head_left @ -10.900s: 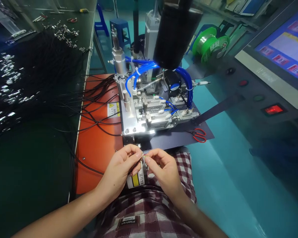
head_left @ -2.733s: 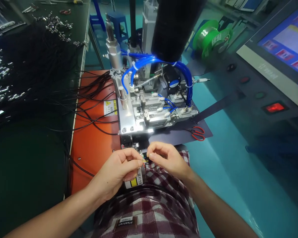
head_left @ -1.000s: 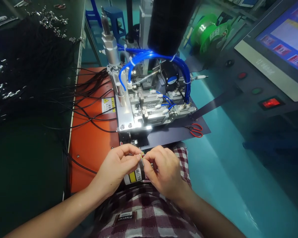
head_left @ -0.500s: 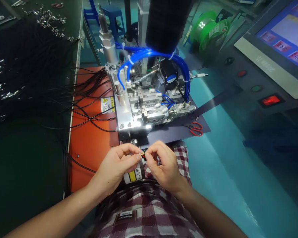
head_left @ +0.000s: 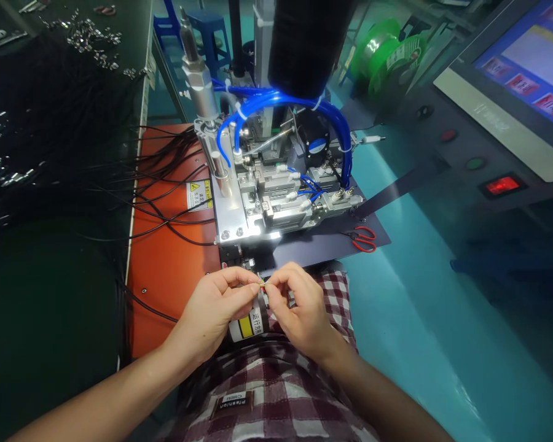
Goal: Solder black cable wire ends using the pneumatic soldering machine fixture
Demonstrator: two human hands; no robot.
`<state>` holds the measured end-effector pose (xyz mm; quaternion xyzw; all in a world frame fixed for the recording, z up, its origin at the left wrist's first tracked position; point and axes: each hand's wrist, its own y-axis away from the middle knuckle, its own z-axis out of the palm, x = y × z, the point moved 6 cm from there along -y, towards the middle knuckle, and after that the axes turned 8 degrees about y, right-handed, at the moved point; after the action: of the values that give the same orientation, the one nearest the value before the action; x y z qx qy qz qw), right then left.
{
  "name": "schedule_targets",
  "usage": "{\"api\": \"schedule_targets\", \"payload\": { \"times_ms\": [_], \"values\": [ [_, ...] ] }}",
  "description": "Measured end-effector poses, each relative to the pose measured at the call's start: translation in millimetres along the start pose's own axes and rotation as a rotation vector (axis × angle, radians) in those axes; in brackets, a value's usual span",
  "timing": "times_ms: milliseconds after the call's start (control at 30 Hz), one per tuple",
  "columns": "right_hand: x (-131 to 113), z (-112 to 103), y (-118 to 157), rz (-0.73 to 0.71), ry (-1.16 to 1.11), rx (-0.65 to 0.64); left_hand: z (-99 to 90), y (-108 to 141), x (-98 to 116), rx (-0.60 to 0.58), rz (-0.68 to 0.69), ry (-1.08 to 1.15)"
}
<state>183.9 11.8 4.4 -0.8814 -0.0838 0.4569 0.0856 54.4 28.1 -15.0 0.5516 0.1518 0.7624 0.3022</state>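
Observation:
Thin coloured wires point(head_left: 262, 285), yellow and red among them, run between my fingertips just in front of the machine. My left hand point(head_left: 221, 299) pinches them between thumb and forefinger. From the other side my right hand point(head_left: 300, 301) pinches the wires as well, its fingertips almost touching the left ones. Right behind my hands stands a metal machine point(head_left: 281, 209) with blue air hoses point(head_left: 286, 98). Below the hands is a white and yellow label point(head_left: 246, 326), partly covered by my left hand. Most of the wires' length is hidden by the fingers.
Black cables point(head_left: 166, 218) cross the orange machine base point(head_left: 159, 288) from a heaped bundle point(head_left: 74, 110) on the left bench. Red-handled scissors point(head_left: 364, 239) lie on the dark plate at right. A control panel point(head_left: 498, 123) stands at the right, with a green spool point(head_left: 382, 55) behind.
My right fingertips have shifted slightly left, closer to the left ones, and less of the wires shows between them. My left hand is nearly still.

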Motion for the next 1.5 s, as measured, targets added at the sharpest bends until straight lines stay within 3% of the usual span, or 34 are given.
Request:
{"api": "schedule_targets", "payload": {
  "times_ms": [133,333,467,767,1067,1267,1500],
  "values": [
    [9.6,2.4,0.8,0.191,-0.201,-0.036,-0.3,-0.4,-0.1,0.001,0.000,-0.001],
    [5.9,1.9,1.6,0.238,-0.230,-0.023,-0.4,-0.1,-2.0,-0.015,-0.002,0.004],
    [1.9,0.4,-1.1,0.187,-0.150,-0.017,-0.3,0.5,-2.2,-0.021,-0.001,-0.003],
    [-9.5,-11.5,-11.5,-0.036,0.040,-0.188,4.2,2.9,6.9,-0.088,-0.038,-0.089],
    [2.0,0.8,-7.1,0.143,-0.156,-0.208,2.7,1.4,5.6,-0.072,-0.049,-0.106],
    [17.7,4.5,-2.6,0.349,-0.366,-0.182,1.9,2.5,6.8,-0.051,-0.066,-0.080],
    [10.8,2.8,-4.1,0.322,-0.337,-0.141,2.7,2.8,6.7,-0.046,-0.061,-0.108]
  ]
}}
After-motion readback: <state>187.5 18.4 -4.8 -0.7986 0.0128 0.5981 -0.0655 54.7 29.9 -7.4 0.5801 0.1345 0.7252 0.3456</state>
